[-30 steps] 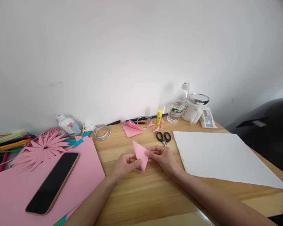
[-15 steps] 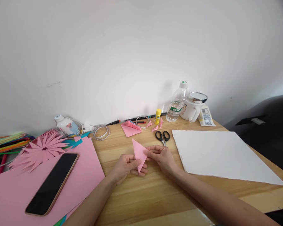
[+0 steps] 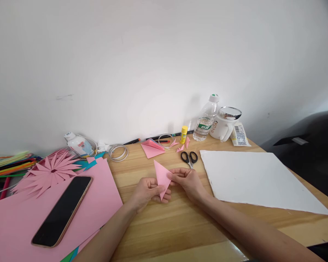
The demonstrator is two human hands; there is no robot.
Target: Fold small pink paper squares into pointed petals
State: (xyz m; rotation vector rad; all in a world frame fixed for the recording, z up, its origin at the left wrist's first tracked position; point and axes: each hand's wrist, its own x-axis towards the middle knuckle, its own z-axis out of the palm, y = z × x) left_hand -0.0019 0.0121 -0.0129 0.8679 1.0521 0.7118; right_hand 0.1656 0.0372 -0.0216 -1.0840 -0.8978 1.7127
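Note:
A pink folded paper triangle [image 3: 162,178] is held between both hands, above the wooden table [image 3: 164,229]. My left hand [image 3: 147,193] pinches its lower left part, thumb in front and fingers behind. My right hand [image 3: 186,181] grips its right corner between thumb and fingers. Just behind the hands lie black-handled scissors [image 3: 189,158] and a stack of folded pink paper [image 3: 152,148]. Small pink folded pieces [image 3: 180,148] lie around a yellow glue stick [image 3: 183,135].
To the left, a phone [image 3: 62,211] lies on pink sheets [image 3: 101,196], near a pink paper flower [image 3: 53,170] and a white bottle [image 3: 79,145]. A white board [image 3: 257,178] is at right. A water bottle [image 3: 206,120] and mug [image 3: 224,125] stand by the wall.
The view has shifted very slightly. Both hands keep their hold on the pink triangle, with no clear movement otherwise.

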